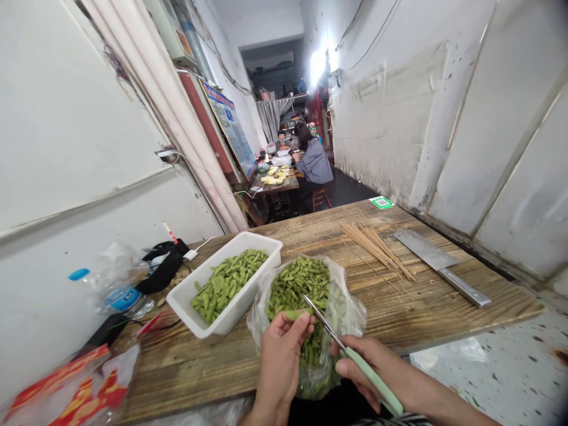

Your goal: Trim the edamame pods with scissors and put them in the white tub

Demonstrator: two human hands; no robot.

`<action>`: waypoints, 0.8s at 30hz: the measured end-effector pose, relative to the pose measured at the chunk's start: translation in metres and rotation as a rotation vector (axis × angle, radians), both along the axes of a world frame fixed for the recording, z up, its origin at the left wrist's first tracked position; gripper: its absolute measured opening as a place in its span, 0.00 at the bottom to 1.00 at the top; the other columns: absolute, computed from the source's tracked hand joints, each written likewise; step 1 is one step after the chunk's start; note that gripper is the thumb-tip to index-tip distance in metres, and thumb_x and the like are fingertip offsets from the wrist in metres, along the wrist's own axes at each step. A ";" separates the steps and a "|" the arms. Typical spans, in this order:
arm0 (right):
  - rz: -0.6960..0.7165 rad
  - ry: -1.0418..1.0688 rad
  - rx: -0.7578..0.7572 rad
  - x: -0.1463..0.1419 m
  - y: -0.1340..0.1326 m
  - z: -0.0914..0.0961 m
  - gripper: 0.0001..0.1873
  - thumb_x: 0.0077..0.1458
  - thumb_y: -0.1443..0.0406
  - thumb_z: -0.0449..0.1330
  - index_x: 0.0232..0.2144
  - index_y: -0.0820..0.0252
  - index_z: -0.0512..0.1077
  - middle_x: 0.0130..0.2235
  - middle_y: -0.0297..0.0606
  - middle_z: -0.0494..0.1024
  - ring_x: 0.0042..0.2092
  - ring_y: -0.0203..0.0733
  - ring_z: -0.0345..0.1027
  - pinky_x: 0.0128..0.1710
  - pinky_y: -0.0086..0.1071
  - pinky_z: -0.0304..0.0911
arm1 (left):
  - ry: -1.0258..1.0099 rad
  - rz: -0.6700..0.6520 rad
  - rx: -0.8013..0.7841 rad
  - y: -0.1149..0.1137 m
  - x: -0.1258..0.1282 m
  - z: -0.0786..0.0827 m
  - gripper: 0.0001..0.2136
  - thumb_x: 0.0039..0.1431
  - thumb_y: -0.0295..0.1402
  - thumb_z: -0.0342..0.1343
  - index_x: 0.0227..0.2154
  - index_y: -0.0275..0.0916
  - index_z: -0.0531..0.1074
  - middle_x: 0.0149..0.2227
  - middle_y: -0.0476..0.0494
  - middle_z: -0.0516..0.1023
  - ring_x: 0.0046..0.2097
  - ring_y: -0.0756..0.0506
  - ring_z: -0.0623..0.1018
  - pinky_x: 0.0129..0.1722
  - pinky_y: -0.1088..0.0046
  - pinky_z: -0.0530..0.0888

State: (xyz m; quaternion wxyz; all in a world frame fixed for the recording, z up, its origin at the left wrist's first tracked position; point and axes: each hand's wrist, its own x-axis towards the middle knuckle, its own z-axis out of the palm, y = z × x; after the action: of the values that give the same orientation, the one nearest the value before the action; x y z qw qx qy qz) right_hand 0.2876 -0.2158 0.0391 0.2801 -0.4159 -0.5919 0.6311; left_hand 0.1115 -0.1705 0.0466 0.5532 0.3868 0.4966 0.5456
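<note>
My left hand [280,355] pinches a green bean pod [296,314] over a clear plastic bag [350,310] full of green pods. My right hand [370,370] grips scissors [341,345] with pale green handles. Their blades point up-left and meet the end of the pod held in my left fingers. Just left of the bag stands a white rectangular tub [186,299] holding more green pods. Bag and tub both rest on a wooden table [399,307].
Bamboo skewers [377,245] and a steel cleaver [441,266] lie on the table's right part. A crushed water bottle [118,290], black cables and red wrappers [75,384] crowd the left. Down the corridor, people sit at another table [277,180].
</note>
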 end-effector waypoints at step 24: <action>-0.025 0.004 -0.056 0.008 0.012 -0.013 0.19 0.54 0.51 0.58 0.37 0.61 0.66 0.18 0.21 0.59 0.14 0.25 0.52 0.10 0.16 0.47 | 1.810 -0.488 0.245 0.058 -0.059 0.010 0.08 0.46 0.21 0.53 0.25 0.37 0.75 0.32 0.36 0.78 0.42 0.34 0.74 0.49 0.47 0.57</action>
State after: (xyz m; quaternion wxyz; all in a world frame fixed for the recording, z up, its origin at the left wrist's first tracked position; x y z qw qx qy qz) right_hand 0.2960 -0.2040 0.0265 0.2776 -0.4297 -0.5680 0.6447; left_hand 0.0521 -0.1127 0.0562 0.0119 0.8121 0.5817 -0.0443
